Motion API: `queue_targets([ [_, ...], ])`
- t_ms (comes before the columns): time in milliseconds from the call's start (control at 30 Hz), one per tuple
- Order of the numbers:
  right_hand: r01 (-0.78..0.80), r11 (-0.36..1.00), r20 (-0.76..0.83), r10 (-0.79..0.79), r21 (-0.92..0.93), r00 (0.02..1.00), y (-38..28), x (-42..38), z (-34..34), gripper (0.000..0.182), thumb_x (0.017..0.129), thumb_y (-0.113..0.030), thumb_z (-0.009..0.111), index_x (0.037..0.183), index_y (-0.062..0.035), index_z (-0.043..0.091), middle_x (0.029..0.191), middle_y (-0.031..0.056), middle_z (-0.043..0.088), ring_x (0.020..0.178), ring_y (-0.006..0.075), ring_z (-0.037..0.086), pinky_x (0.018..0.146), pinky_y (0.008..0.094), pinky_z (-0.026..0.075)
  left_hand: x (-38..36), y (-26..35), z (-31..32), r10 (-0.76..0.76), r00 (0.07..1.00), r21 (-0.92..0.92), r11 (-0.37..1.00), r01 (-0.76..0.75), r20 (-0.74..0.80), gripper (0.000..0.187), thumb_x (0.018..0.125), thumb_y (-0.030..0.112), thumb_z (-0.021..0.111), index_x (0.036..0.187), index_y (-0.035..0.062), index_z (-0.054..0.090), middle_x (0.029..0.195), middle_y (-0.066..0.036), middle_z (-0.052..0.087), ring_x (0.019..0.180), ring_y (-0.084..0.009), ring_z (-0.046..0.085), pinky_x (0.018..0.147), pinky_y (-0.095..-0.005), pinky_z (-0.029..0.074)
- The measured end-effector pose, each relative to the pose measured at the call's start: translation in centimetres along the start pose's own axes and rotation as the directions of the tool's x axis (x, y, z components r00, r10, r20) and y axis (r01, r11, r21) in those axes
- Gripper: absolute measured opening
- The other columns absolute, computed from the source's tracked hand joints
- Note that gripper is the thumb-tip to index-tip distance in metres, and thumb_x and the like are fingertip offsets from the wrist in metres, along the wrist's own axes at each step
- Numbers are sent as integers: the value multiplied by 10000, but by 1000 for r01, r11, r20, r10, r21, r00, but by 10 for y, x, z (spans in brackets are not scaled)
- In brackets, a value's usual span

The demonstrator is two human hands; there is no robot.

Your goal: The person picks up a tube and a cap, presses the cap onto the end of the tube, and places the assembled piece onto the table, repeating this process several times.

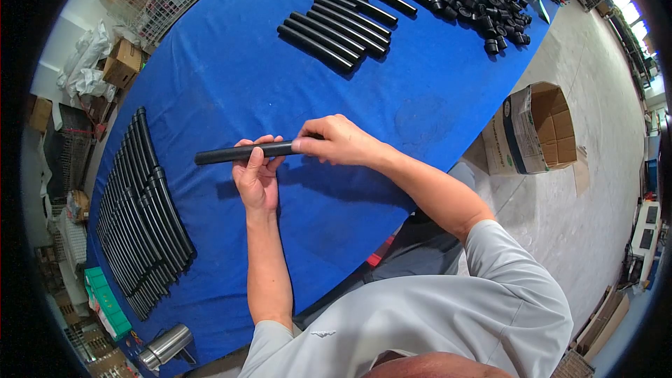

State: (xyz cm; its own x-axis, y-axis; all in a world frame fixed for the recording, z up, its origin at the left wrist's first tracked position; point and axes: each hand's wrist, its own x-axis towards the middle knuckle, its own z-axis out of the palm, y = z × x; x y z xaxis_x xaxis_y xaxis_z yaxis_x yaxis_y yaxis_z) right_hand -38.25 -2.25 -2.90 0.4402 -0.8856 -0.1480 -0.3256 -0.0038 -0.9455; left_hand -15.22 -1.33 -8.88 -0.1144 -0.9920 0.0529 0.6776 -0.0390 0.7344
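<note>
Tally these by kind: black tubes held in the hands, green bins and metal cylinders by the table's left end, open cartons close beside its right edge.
Held black tube: 1
Green bin: 1
Metal cylinder: 1
Open carton: 1
Total: 4

The bare left hand (259, 180) curls palm up, forearm nearly straight; the bare right hand (339, 141) pinches just beside it, elbow bent.

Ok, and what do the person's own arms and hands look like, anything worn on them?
Left hand and right hand are both bare: no gloves, and no ring that I can make out. No watch or bracelet shows on either wrist. Short, loose light grey sleeves end above the elbows, leaving the forearms uncovered. No cables or markings visible on the arms.
</note>
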Motion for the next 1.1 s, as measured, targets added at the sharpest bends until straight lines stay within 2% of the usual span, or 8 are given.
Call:
queue_targets([
  [100, 431, 812, -160, -522, -393, 838, 20, 0, 15, 388, 871, -270, 776, 1107, 15, 659, 943, 168, 699, 803, 301, 684, 721, 403, 535, 0, 0, 0, 2, 999, -27, 1000, -3, -34, 189, 996, 69, 615, 1180, 67, 573, 1185, -230, 682, 1128, -379, 682, 903, -467, 636],
  [300, -215, 957, 127, 192, 197, 973, -13, -6, -1, 420, 853, -274, 792, 1130, 5, 642, 931, 164, 685, 810, 330, 676, 709, 405, 527, 0, 2, 3, -10, 999, -51, 999, 8, -40, 189, 982, 42, 622, 1162, 69, 570, 1155, -224, 690, 1102, -360, 697, 883, -452, 648],
  [433, 482, 796, -249, -583, -367, 773, 16, 2, 19, 387, 890, -290, 761, 1101, 20, 662, 785, 141, 665, 705, 271, 666, 667, 376, 527, 0, 2, 2, -6, 999, -51, 999, 4, -53, 189, 987, 53, 620, 1169, 67, 571, 1166, -225, 687, 1111, -370, 691, 896, -462, 640],
  [633, 52, 994, -12, -53, -91, 999, 4, -1, 8, 423, 885, -313, 761, 1112, 26, 650, 870, 188, 683, 794, 313, 684, 698, 384, 526, 0, 2, -4, -10, 1000, -21, 1000, 10, -12, 188, 998, 75, 615, 1181, 68, 572, 1185, -224, 686, 1134, -383, 678, 921, -479, 625],
  [767, 450, 832, -209, -527, -326, 824, 22, 1, 17, 370, 919, -295, 726, 1083, 32, 667, 731, 157, 650, 661, 260, 659, 639, 383, 515, 0, 1, 1, 5, 1000, -23, 1000, -5, -25, 180, 996, 78, 620, 1170, 71, 576, 1175, -222, 689, 1123, -376, 683, 911, -469, 628],
  [867, 450, 816, -183, -536, -364, 824, 28, 5, 21, 375, 916, -297, 731, 1083, 33, 667, 734, 154, 653, 661, 266, 659, 649, 387, 521, 0, 1, -1, 3, 1000, -23, 1000, -3, -29, 174, 995, 78, 621, 1163, 71, 578, 1171, -222, 690, 1123, -373, 684, 909, -472, 629],
  [967, 22, 995, 27, -20, -100, 999, -1, -3, 5, 394, 892, -288, 753, 1103, 29, 654, 839, 177, 680, 780, 317, 685, 703, 402, 532, -1, 2, 1, -12, 1000, -20, 1000, 11, -21, 179, 986, 65, 626, 1153, 66, 562, 1154, -220, 692, 1094, -366, 698, 890, -461, 641],
  [1100, 177, 976, -93, -190, -129, 977, 11, -1, 10, 427, 864, -291, 781, 1127, 17, 644, 922, 189, 685, 868, 337, 691, 745, 416, 539, -1, 2, 8, 5, 999, -4, 1000, -6, -49, 189, 981, 58, 629, 1155, 70, 557, 1145, -218, 693, 1081, -364, 704, 875, -456, 648],
])
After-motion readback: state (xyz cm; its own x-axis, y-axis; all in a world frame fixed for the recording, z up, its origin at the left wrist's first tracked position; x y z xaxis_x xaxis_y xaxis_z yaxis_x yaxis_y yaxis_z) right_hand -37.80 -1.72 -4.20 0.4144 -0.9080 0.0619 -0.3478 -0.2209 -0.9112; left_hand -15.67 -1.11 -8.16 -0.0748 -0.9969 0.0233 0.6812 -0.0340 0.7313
